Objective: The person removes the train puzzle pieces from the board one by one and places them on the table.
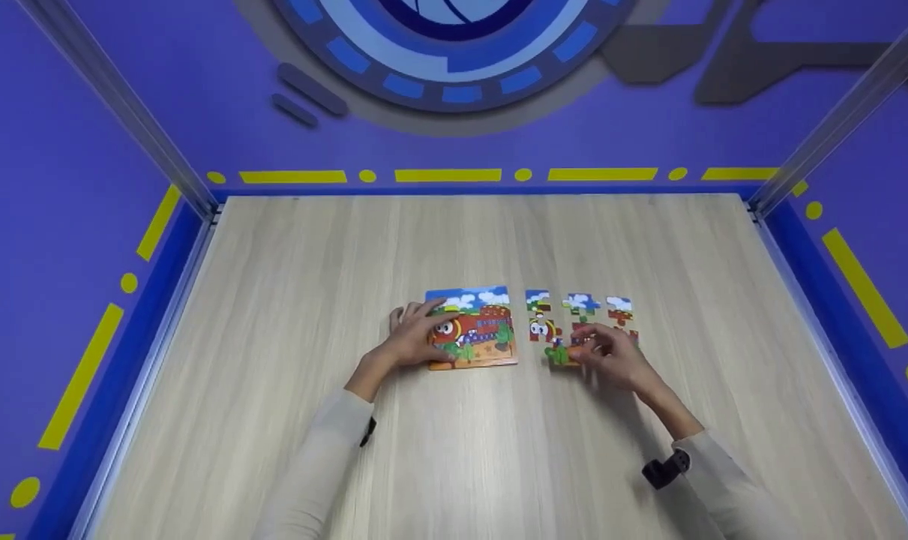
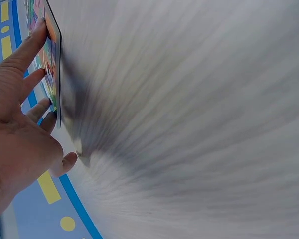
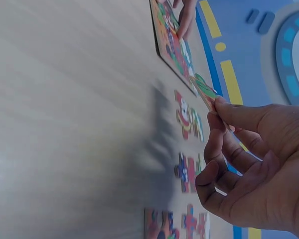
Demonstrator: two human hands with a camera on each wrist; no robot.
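A square picture puzzle (image 1: 487, 349) with a cartoon red train lies flat on the table, left of the loose pieces. My left hand (image 1: 411, 337) reaches over its left side, thumb and fingertips resting on the picture. In the left wrist view the fingers (image 2: 34, 47) look fairly straight against the board. My right hand (image 1: 611, 356) pinches a green and orange puzzle piece (image 3: 205, 89) between thumb and forefinger, raised above the table. Below that hand are loose puzzle pieces (image 3: 184, 114), some partly hidden by it in the head view.
Several loose pieces lie in short columns right of the puzzle, including a blue-sky piece (image 1: 581, 301) and a cloud piece (image 1: 619, 305). The pale wooden table (image 1: 311, 277) is bordered by blue panels (image 1: 498, 142) at the back and sides.
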